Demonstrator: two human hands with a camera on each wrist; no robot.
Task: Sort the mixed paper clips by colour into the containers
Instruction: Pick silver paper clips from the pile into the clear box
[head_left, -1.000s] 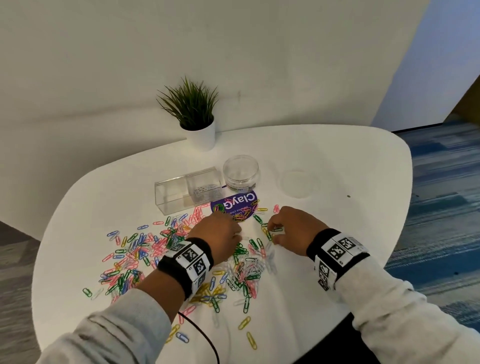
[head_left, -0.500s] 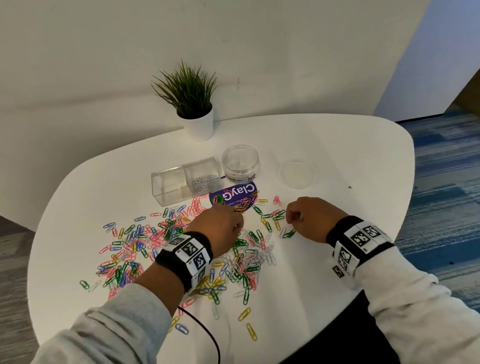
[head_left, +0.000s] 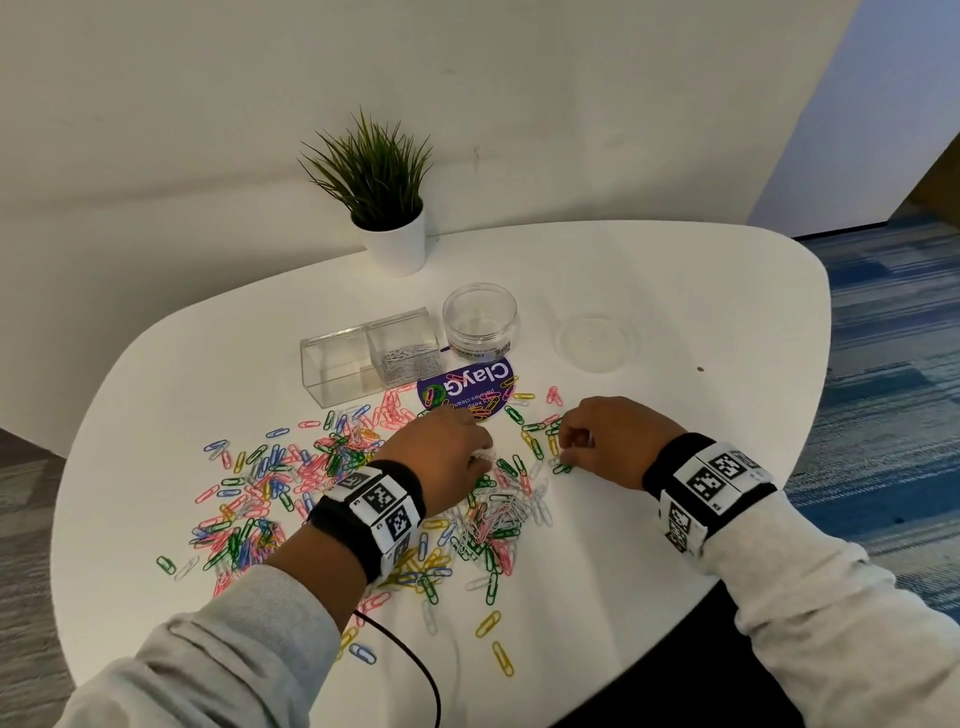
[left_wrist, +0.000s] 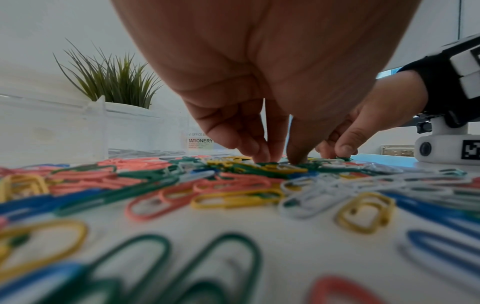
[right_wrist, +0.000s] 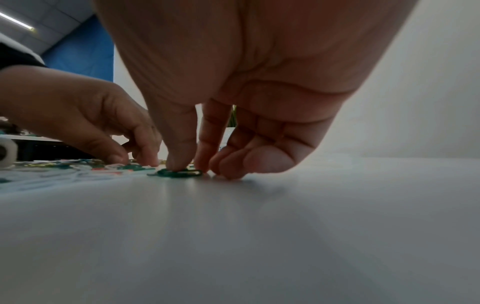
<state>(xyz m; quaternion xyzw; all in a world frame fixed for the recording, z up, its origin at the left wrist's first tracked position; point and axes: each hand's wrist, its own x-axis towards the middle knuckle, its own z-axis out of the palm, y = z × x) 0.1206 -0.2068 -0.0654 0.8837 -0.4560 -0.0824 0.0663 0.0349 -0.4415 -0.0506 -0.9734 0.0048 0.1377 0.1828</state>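
Mixed coloured paper clips (head_left: 363, 488) lie spread over the white table (head_left: 675, 312). My left hand (head_left: 480, 457) reaches down into the middle of the pile. In the left wrist view its thumb and fingertips (left_wrist: 262, 156) meet on a clip there. My right hand (head_left: 566, 457) is at the pile's right edge, and its thumb and forefinger pinch a green clip (right_wrist: 179, 173) flat on the table. Behind the pile stands a clear two-part box (head_left: 337, 364) whose right part holds silver clips (head_left: 408, 358), and beside it a round clear jar (head_left: 480, 322).
A purple round disc (head_left: 467, 389) lies between jar and pile with a few clips on it. A clear lid (head_left: 597, 340) sits to the right, and a potted plant (head_left: 384, 208) stands by the wall. A black cable (head_left: 415, 665) runs off the front edge.
My right hand moved right, away from the pile's centre, then settled on the green clip at the edge. The left hand has stayed in the pile. The head view shifted a little.
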